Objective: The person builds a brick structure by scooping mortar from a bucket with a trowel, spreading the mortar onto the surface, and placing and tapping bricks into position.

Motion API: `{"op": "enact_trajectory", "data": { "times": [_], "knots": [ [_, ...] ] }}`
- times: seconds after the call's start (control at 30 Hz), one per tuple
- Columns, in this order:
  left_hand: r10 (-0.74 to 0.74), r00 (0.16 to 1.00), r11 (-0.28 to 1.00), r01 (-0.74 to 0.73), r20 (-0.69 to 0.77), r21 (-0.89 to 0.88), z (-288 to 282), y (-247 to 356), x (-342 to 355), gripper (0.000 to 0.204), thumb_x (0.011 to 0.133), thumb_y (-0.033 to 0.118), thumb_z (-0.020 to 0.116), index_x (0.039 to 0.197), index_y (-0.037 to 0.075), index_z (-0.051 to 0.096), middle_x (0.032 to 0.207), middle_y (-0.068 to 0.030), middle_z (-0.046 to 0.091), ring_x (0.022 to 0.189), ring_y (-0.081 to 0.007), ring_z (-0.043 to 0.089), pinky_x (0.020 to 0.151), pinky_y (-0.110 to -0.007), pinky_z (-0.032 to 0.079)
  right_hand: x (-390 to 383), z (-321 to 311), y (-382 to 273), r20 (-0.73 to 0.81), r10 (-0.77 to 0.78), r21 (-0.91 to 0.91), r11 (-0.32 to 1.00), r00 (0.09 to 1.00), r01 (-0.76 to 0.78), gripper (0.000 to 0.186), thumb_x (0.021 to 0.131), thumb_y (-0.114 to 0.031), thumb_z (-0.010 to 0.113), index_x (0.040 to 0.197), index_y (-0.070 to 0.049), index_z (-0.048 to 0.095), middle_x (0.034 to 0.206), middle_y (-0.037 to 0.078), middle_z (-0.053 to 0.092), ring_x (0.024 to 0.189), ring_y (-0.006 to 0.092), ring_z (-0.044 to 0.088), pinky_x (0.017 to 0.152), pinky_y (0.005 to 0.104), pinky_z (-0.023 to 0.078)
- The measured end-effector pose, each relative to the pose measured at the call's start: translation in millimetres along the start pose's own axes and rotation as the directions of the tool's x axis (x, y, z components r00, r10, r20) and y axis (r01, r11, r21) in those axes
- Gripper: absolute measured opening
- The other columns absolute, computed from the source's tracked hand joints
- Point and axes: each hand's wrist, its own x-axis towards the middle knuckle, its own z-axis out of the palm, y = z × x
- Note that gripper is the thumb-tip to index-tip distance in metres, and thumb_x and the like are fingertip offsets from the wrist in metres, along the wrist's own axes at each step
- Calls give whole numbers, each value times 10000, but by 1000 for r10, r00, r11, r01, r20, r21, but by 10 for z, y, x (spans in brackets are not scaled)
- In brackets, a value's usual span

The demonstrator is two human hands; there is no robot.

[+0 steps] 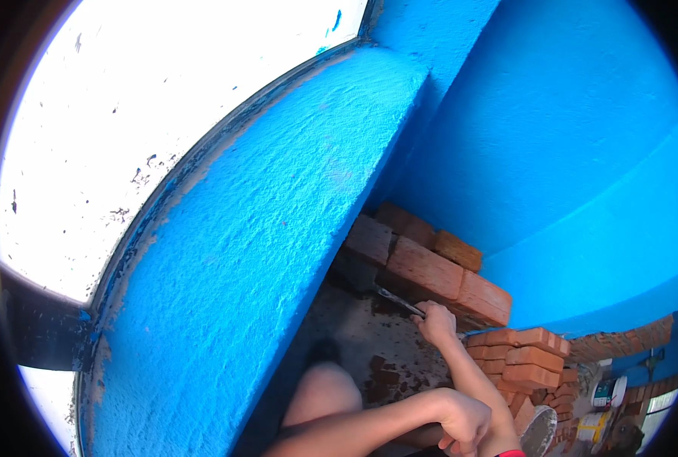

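Note:
My right hand (436, 324) is closed around a trowel (400, 302), whose metal shank points up and left toward a low brick wall (426, 268). The trowel's dark blade sits in shadow at the foot of that brickwork, and its outline is hard to make out. Reddish bricks lie in courses there, against the blue wall. Nearer to me, my left hand (466, 420) is curled loosely beside my right forearm, with nothing visible in its fingers. My bent knee (325, 392) shows to the left of my arms.
A blue ledge (278, 198) runs along my left under a bright window (141, 114). Right of my forearm stands a brick stack (521, 356), with a mortar bucket (540, 433) below it. Mortar and brick scraps dot the floor (392, 365). Farther right are white and yellow containers (591, 426).

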Motion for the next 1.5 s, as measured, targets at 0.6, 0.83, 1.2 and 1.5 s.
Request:
{"op": "enact_trajectory", "data": {
  "times": [0.6,0.83,1.2,1.5],
  "knots": [
    [-85,996,986,84,3,-144,33,205,-2,196,780,211,737,772,16,722,668,-61,679,571,-185,646,537,-325,507,-636,272,-191,345,8,926,158,938,-342,407,995,-426,453,899,-43,548,623,-5,444,485,101,389,464,245,331],
    [-145,988,989,147,-47,29,15,180,-33,161,737,228,751,766,71,733,674,-68,684,611,-180,650,580,-328,502,-730,54,-345,378,103,926,-28,920,-377,445,987,-483,431,846,-71,518,588,1,426,439,114,367,429,263,309],
    [-170,985,985,170,-35,4,-3,205,-24,232,750,264,755,711,41,704,645,-75,666,607,-205,627,605,-358,480,-671,177,-266,388,161,872,253,907,-418,410,982,-419,492,815,-48,552,614,-11,455,480,91,387,452,243,336],
    [-13,999,985,22,51,-170,163,76,27,174,811,172,713,783,0,705,704,-73,674,565,-192,641,528,-318,513,-679,770,508,289,175,220,945,941,-243,467,864,-539,611,998,-99,695,854,131,675,800,273,650,733,374,496]
  ]
}}
